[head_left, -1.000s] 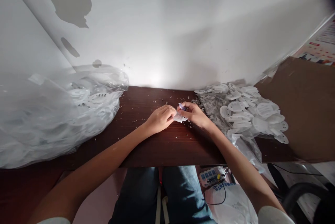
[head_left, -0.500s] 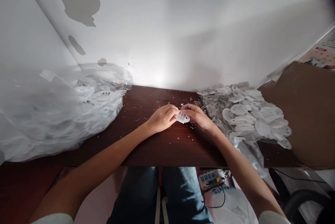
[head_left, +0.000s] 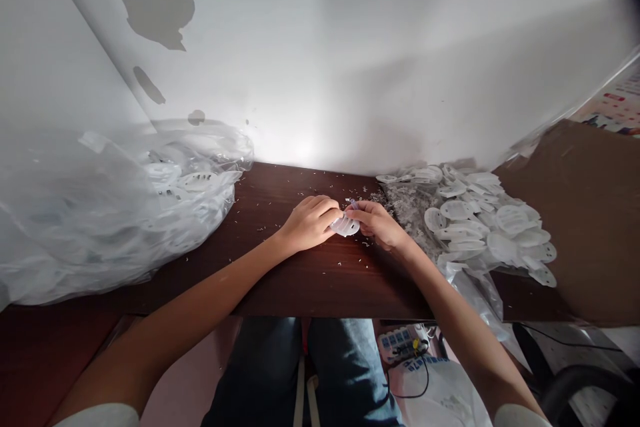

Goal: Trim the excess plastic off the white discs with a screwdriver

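Over the middle of the dark wooden table, my left hand point(head_left: 309, 224) is closed on the edge of a white oval plastic piece point(head_left: 346, 227) with slots and a small dark hole. Beside it, my right hand point(head_left: 379, 223) pinches a small pale-purple item point(head_left: 353, 204) with a light tip, held against the upper edge of the plastic piece. What kind of item this is cannot be made out, as the fingers cover most of it.
A large clear bag point(head_left: 100, 227) of white plastic pieces lies at the left. On the right is a heap of similar pieces point(head_left: 467, 214), with plastic scraps point(head_left: 410, 207) beside it and a cardboard box point(head_left: 590, 214) beyond. Small white bits litter the table point(head_left: 310, 287).
The white plastic piece has shifted slightly left and turned a little in my left hand. The fingers of my right hand have moved slightly, still pinching the pale-purple item.
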Demonstrator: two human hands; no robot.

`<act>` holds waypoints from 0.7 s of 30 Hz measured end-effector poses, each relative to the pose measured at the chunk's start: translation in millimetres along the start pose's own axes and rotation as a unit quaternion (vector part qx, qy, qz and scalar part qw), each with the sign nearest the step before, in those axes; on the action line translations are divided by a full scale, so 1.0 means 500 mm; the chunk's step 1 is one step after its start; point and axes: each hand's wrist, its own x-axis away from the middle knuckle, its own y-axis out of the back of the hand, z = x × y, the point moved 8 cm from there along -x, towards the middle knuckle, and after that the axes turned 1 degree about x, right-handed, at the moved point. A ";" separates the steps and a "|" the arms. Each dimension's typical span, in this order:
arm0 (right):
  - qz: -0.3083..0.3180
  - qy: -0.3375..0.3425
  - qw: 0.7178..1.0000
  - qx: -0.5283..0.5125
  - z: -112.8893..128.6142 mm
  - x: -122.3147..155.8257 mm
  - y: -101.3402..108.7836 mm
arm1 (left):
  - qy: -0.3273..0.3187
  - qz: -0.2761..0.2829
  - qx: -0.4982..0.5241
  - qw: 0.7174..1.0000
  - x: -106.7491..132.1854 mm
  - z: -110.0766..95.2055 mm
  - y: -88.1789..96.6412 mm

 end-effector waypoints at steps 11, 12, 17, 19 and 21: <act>0.008 -0.001 0.999 -0.042 -0.009 -0.005 0.000 | -0.027 0.027 -0.014 0.999 0.001 0.001 -0.007; 0.008 -0.004 0.999 -0.050 -0.009 -0.006 0.000 | -0.030 0.026 -0.012 0.999 0.001 -0.001 -0.006; 0.021 -0.024 0.997 -0.073 -0.010 -0.004 -0.009 | -0.026 0.009 0.007 1.000 0.002 -0.003 -0.001; 0.024 -0.025 0.996 -0.076 -0.008 -0.003 -0.011 | -0.028 -0.001 0.015 0.999 0.003 -0.005 0.001; 0.026 -0.025 0.996 -0.076 -0.006 -0.002 -0.012 | -0.038 -0.014 0.018 0.999 0.004 -0.008 0.004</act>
